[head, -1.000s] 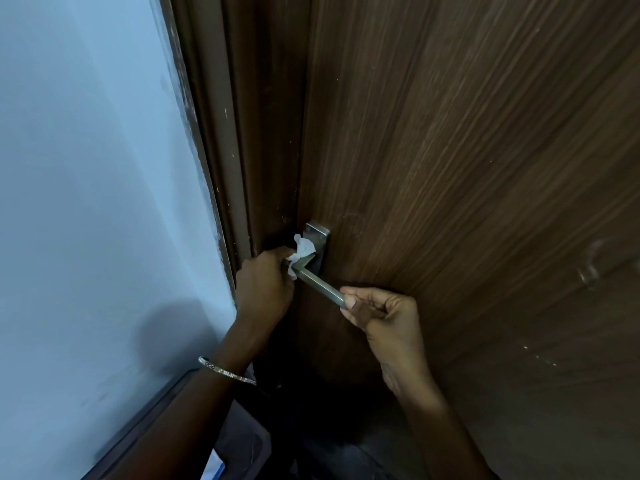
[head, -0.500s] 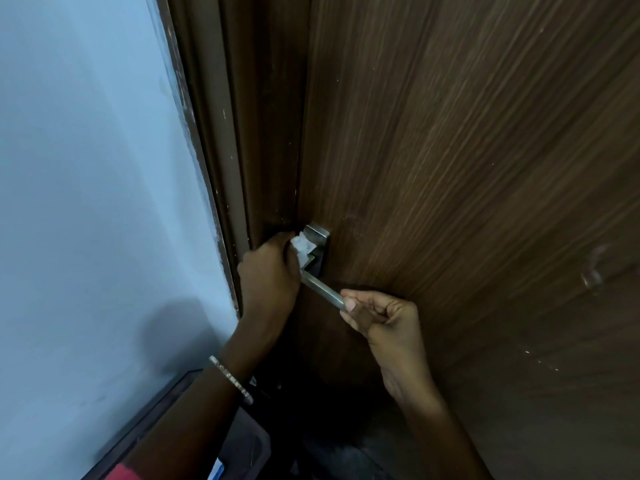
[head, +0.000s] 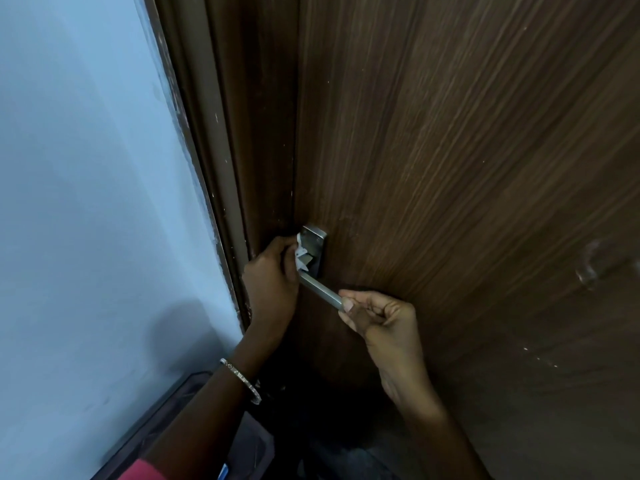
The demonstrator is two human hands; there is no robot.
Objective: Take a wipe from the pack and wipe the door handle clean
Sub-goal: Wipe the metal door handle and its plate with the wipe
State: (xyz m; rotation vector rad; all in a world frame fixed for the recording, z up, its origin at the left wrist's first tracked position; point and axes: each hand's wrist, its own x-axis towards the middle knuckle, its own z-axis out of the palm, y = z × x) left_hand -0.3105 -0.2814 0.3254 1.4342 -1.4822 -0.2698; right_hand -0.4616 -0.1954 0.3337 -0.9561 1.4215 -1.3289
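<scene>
A silver lever door handle (head: 320, 289) with a rectangular back plate (head: 317, 241) sits on the dark wooden door (head: 467, 168). My left hand (head: 272, 275) grips a crumpled white wipe (head: 300, 252) and presses it against the plate where the lever joins it. My right hand (head: 377, 317) pinches the free end of the lever between thumb and curled fingers. The wipe pack is not in sight.
The brown door frame (head: 221, 150) runs down the left of the door, beside a pale blue wall (head: 86, 202). A dark object with a grey edge (head: 173, 417) lies low by the wall, under my left forearm, which wears a thin bracelet (head: 242, 379).
My left hand has slid the wipe from the lever's bend up onto the back plate. My right hand has kept its hold on the lever's end.
</scene>
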